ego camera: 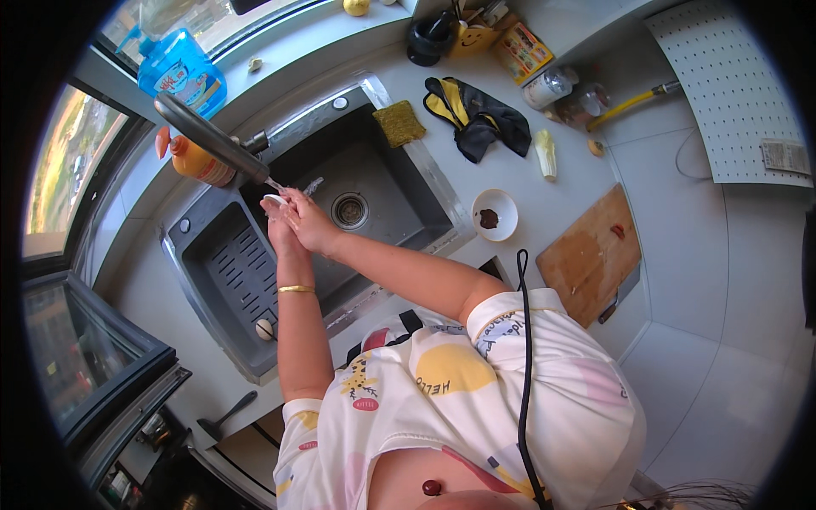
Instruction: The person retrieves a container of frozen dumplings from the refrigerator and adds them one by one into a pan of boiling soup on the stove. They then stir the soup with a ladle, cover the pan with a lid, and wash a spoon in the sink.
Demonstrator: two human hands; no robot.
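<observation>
Under the running water of the metal faucet (213,137), my left hand (278,223) holds a small white round object (275,200), possibly a small dish or lid. My right hand (310,220) presses against the left palm and the edge of this object, its fingers wet; whether it also grips the object is unclear. Water splashes around both hands. They are above the divider between the two basins of the dark grey sink (389,185). The metal drain (349,210) shows to the right of the hands.
Blue (182,73) and orange (201,162) pump bottles stand by the faucet. Right of the sink are a green-gold scouring pad (399,123), black-yellow gloves (475,118), a white bowl (503,207) with dark residue, a cabbage piece (546,155), a wooden cutting board (590,261) and a knife (610,309).
</observation>
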